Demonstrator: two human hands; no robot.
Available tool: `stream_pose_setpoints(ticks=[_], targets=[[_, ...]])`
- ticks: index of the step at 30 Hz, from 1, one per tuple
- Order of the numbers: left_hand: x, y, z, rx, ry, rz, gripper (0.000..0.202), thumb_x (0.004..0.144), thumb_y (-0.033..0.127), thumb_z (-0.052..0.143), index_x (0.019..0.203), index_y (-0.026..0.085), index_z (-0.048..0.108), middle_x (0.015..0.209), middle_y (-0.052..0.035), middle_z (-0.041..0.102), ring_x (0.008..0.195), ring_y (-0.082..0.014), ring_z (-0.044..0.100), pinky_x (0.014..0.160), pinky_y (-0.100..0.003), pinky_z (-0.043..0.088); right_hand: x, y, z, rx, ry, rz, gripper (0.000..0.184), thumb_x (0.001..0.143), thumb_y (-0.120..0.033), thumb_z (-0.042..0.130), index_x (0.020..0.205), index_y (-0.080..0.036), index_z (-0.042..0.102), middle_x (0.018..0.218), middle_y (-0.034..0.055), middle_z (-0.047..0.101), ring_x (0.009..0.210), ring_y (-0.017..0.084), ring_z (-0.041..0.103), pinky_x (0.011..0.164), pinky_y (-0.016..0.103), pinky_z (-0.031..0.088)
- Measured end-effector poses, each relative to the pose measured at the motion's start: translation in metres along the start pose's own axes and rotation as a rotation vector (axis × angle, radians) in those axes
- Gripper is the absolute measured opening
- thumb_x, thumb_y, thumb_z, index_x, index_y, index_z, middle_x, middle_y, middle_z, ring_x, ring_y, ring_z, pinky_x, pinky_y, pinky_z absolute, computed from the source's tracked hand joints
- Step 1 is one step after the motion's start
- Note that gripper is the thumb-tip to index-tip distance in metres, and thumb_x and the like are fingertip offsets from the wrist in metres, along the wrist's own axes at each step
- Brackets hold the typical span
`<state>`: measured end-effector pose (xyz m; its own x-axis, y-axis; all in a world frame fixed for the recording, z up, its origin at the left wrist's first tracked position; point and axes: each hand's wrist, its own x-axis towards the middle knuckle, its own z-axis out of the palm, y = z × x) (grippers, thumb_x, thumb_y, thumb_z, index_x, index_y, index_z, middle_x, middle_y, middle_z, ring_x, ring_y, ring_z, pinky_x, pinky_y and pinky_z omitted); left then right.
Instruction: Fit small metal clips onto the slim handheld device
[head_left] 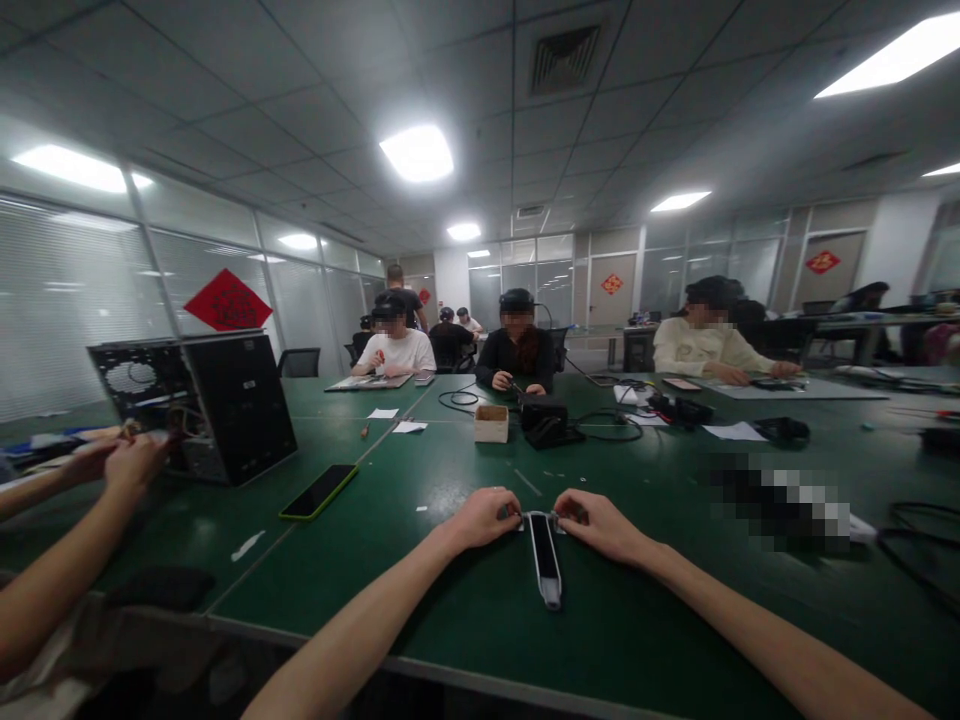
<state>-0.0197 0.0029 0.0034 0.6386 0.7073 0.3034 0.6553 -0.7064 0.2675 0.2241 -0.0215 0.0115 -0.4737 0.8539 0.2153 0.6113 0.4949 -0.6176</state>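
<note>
A long, narrow device point(545, 555) with a black face and a pale frame lies on the green table in front of me, its narrow end pointing my way. At its far end, on the left, is my left hand point(486, 516), the fingers curled and pinched at a small pale piece beside the device. My right hand point(598, 524) mirrors it on the right side, fingertips closed at another small pale bit by the corner. Both pieces are too small and too covered by fingers to name. Whether they join the device I cannot tell.
An opened computer case point(240, 410) stands at the left, with a co-worker's hands point(127, 465) at it. Nearby lie a phone point(319, 492) with a green edge, a small cardboard box point(491, 424), a black bag-like object point(546, 420) and cables point(919, 540). Co-workers sit across the table.
</note>
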Motion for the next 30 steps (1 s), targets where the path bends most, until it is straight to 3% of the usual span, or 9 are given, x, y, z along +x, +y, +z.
stream_pose_setpoints(ticks=[13,21,30], targets=[[0.0,0.001,-0.002,0.006,-0.002,0.004,0.011,0.084,0.025,0.056,0.089,0.018,0.062,0.083,-0.0003,0.061,0.073,-0.0122,0.056,0.066,-0.021,0.04,0.001,0.002,0.001,0.001,0.008,-0.001,0.018,0.084,-0.028,0.051,0.095,-0.017,0.061,0.092,0.0032,0.063,0.075,0.014,0.056,0.067,0.026,0.045],[0.003,-0.002,0.003,0.001,0.007,0.023,0.01,0.082,0.023,0.056,0.089,0.018,0.063,0.079,0.0008,0.06,0.067,-0.0109,0.053,0.062,-0.021,0.039,0.005,0.015,0.006,0.044,0.1,-0.087,0.018,0.079,-0.029,0.059,0.092,-0.017,0.06,0.086,0.0022,0.063,0.074,0.014,0.056,0.066,0.026,0.044],[0.006,-0.008,0.003,-0.031,0.002,0.02,0.012,0.083,0.026,0.054,0.089,0.019,0.062,0.08,0.0003,0.061,0.067,-0.0117,0.054,0.063,-0.022,0.041,0.006,0.02,0.004,0.034,0.097,-0.076,0.02,0.08,-0.032,0.059,0.094,-0.018,0.061,0.089,0.002,0.064,0.075,0.014,0.057,0.066,0.026,0.045]])
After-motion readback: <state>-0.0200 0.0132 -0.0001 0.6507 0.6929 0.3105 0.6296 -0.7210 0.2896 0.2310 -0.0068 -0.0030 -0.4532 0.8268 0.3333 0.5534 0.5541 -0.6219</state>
